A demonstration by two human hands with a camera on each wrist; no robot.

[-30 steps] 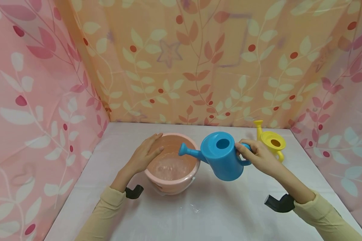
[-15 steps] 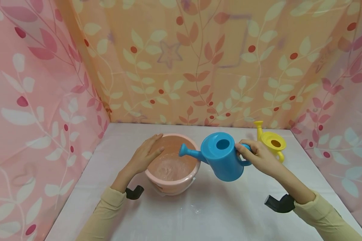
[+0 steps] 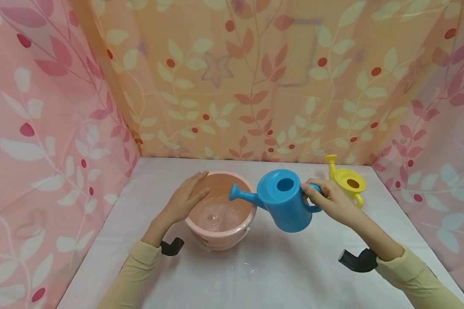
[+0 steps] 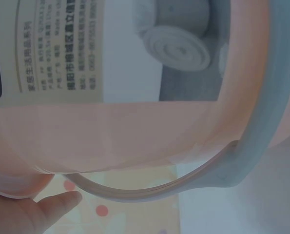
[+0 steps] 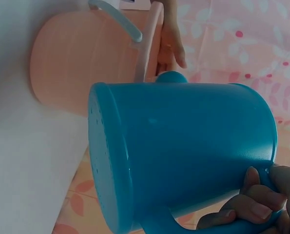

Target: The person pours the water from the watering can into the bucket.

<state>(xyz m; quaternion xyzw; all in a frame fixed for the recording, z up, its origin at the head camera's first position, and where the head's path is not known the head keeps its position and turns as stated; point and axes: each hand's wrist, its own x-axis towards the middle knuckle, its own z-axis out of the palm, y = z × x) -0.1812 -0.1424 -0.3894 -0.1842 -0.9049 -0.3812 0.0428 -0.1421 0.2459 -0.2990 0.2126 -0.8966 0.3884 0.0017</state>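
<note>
From the head camera, your right hand [image 3: 330, 201] grasps the handle of the blue watering can [image 3: 284, 199], lifted off the table and tipped to your left. Its long axis runs left to right, from handle through body to spout [image 3: 239, 194], and the spout tip hangs over the right side of the pink bucket [image 3: 220, 209]. Water sits rippled inside the bucket. Your left hand [image 3: 185, 198] lies on the bucket's left rim, fingers nearly straight, not clenched. So the bucket is directly left of the can, and your left hand is the nearer of the 2 to it. A yellow watering can [image 3: 349, 182] stands just behind your right hand on the white table [image 3: 278, 270], with leaf-patterned curtains [image 3: 50, 128] closing 3 sides.

The left wrist view shows the bucket's pink wall [image 4: 135, 131] very close, a printed label [image 4: 47, 53] on it, its pale bail handle [image 4: 252, 141] curving past, and a fingertip [image 4: 62, 202] at the rim.

The right wrist view shows the can's perforated base [image 5: 108, 161] facing the lens, your fingers [image 5: 252, 202] curled round the handle, and the bucket [image 5: 81, 66] beyond with the other hand [image 5: 171, 41] on its rim.
</note>
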